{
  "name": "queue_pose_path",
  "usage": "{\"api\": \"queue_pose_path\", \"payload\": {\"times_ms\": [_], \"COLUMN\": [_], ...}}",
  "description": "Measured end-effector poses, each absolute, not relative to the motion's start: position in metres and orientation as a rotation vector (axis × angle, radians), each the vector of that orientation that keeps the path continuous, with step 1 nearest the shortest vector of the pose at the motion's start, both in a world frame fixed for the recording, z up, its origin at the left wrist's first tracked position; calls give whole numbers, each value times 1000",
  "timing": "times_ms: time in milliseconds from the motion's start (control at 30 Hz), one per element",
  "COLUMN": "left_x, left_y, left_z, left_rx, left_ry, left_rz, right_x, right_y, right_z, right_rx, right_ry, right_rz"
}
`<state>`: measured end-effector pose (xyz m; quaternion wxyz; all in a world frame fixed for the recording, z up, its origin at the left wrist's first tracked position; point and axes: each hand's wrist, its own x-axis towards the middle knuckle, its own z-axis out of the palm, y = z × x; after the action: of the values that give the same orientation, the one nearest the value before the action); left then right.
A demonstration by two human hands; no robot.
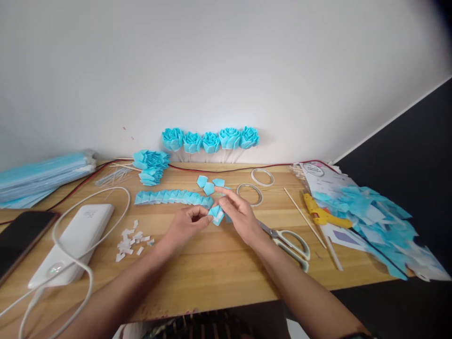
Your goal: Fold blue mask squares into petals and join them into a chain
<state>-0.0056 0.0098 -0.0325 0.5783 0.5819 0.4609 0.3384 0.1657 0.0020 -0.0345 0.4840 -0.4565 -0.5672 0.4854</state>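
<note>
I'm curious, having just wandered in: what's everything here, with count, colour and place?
Layered petal flowers: seven visible, blue, back
Overlapping petal strip: one, blue, centre
Small pentagonal pieces: several, blue, centre
Round tape rolls: two, white, right
Metal scissors: one, pale handles, right
Plastic glue gun: one, yellow, right
Thin sticks: several, pale, right
Piled cuttings: many, blue, far right
Printed papers: several, white, right
Small scraps: many, white, left
Rounded power bank: one, white, left
Looped cable: one, white, left
Flat phone: one, black, left
Stacked sheets: many, blue, left
Thin strips: several, clear, left
Wire: one, red-black, back
Wooden table: one, brown, centre
Wall: one, white, behind
Left hand: one, centre, pinching a folded piece
Right hand: one, centre
</note>
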Motion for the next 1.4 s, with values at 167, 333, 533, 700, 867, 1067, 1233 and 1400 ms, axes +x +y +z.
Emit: {"api": "queue_pose_path", "payload": {"times_ms": [167,333,533,700,867,1067,1233,1400], "left_x": [-9,-9,-10,-11,-9,-7,-10,-10], "left_y": [13,15,16,17,20,13,12,1], "left_z": [-35,-38,-40,-43,-50,-44,-40,-38], "left_rx": [1282,1256,1273,1193,1129,1209,1333,1686], "left_ry": [1085,1103,1081,1013,1022,992,939,883], "left_rz": [893,930,944,1029,1047,948,830,702], "right_x": [168,166,164,164,167,175,179,180], "right_y": [3,3,4,4,6,12,23,26], "right_z": [-34,-33,-33,-35,-29,-35,-44,-39], "right_rx": [-1088,-1082,-1132,-1142,-1179,-1216,-1231,-1218], "right_ry": [-1321,-1328,-1341,-1343,-1257,-1072,-980,-888], "right_rz": [1196,1226,1198,1180,1149,1093,1064,995]}}
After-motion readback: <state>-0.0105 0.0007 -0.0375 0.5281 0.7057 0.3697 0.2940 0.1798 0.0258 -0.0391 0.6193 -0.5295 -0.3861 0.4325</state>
